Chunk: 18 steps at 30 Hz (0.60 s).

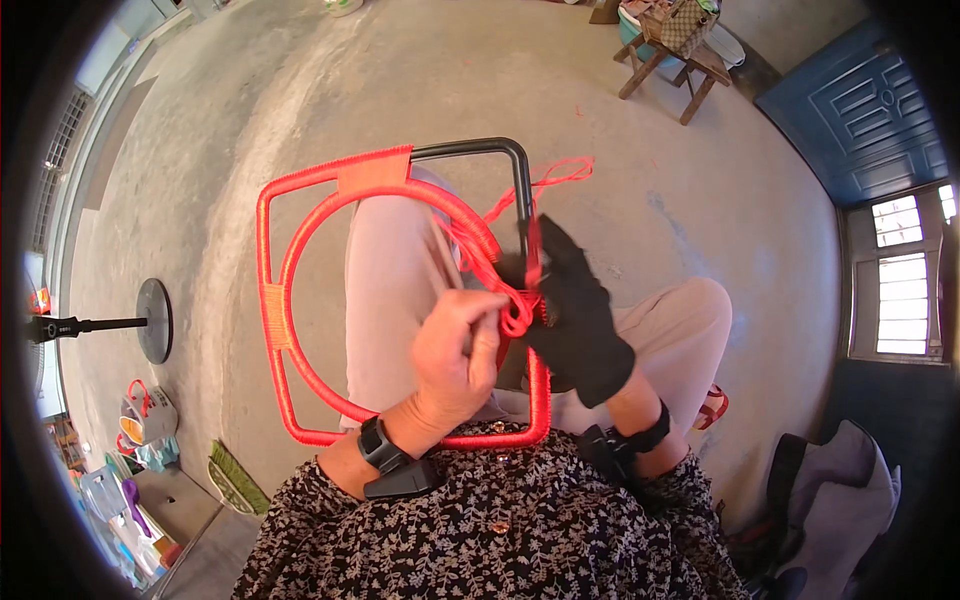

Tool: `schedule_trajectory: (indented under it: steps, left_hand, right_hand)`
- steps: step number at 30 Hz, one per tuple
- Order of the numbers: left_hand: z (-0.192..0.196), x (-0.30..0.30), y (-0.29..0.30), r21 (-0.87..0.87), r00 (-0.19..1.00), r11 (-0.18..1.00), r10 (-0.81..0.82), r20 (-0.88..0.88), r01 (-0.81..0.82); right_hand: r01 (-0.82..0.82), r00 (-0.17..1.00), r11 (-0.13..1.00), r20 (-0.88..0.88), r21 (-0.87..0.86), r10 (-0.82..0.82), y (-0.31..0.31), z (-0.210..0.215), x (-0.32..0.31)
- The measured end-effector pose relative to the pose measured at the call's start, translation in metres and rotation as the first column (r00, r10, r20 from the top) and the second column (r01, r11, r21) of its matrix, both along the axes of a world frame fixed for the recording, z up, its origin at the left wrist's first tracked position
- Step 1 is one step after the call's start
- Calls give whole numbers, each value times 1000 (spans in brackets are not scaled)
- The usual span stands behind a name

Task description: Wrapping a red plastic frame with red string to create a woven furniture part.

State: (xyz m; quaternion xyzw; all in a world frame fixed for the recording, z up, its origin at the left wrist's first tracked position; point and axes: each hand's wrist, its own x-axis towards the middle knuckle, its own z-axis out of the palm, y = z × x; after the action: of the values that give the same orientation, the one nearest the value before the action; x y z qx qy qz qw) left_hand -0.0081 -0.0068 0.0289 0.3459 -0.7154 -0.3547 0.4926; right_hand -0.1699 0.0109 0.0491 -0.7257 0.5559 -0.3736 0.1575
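Note:
A square metal frame [300, 190] with a ring inside it rests across my lap, mostly wrapped in red-orange cord; its far right corner [500, 146] is bare black metal. My left hand [455, 350], bare with a black wrist device, pinches the red cord [515, 318] at the frame's right side. My right hand [575, 315], in a black glove, grips the frame's right bar and the cord where the wrapping ends. A loose loop of cord [560, 172] trails past the far right corner onto the floor.
A concrete floor [300, 90] surrounds me. A wooden stool [670, 60] with a woven bag stands far ahead right. A black stand with a round base [155, 320] is at the left. Plastic items [140, 420] lie at lower left, a grey bag [850, 500] at lower right.

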Motion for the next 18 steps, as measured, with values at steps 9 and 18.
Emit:
schedule_trajectory:
  steps: [9,18]
  left_hand:
    - [-8,-2,-3,380,979,924,39,-200,41]
    - [-9,-7,-5,627,951,757,27,-307,181]
  right_hand:
    - [472,854,845,107,251,-509,31,5,-65]
    - [579,668,809,-511,-98,-540,53,-63,-169]
